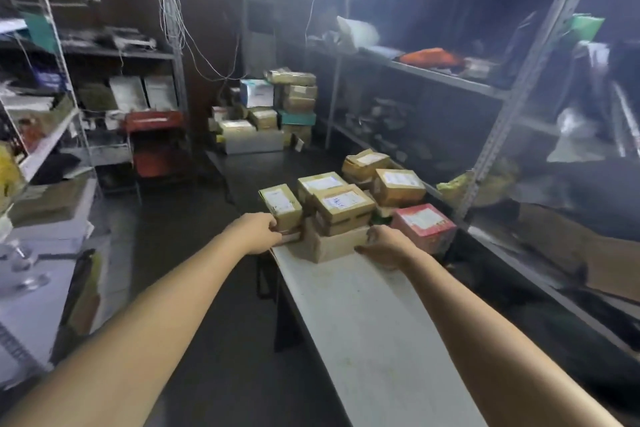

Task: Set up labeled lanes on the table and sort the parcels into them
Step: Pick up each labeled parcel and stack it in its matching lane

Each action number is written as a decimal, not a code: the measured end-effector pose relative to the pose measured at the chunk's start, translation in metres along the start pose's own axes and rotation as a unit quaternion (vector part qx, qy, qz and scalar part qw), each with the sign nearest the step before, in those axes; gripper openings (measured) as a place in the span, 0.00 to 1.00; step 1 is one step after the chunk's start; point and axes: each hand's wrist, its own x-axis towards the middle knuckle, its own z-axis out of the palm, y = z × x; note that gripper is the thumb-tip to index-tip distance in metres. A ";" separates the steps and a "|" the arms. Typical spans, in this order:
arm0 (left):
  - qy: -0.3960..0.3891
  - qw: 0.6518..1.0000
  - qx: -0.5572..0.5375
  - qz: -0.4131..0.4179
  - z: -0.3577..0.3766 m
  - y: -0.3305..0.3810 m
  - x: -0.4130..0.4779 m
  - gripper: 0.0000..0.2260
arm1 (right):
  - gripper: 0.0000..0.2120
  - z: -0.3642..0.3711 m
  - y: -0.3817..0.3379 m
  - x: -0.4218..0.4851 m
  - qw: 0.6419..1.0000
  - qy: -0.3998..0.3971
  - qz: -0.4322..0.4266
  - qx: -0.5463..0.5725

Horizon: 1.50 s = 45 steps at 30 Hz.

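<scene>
A narrow white table (pixel 374 322) runs away from me. At its far end lies a heap of several brown cardboard parcels with white labels (pixel 341 204), plus a red box (pixel 424 224) on the right. My left hand (pixel 258 230) grips the left side of the heap, fingers curled against a small brown parcel (pixel 280 204). My right hand (pixel 384 246) rests against the right lower corner of a plain cardboard box (pixel 332 244) at the bottom of the heap, fingers spread along the table. No lane labels are visible on the table.
A second stack of parcels (pixel 273 111) sits at the back of the room. Metal shelving (pixel 502 90) lines the right side close to the table. More shelves (pixel 52 87) and a red cart (pixel 156 139) stand at the left. Dark floor lies between.
</scene>
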 end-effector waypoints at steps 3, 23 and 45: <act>-0.004 1.000 0.006 -0.008 0.002 -0.013 0.051 0.21 | 0.24 0.004 -0.006 0.054 1.000 0.008 0.004 0.021; -0.120 0.989 -0.012 0.090 0.047 0.075 0.447 0.23 | 0.31 0.066 0.059 0.374 0.905 0.129 0.263 0.309; -0.321 0.890 -0.064 0.316 0.109 0.114 0.525 0.25 | 0.24 0.121 0.021 0.364 0.634 0.348 0.408 0.557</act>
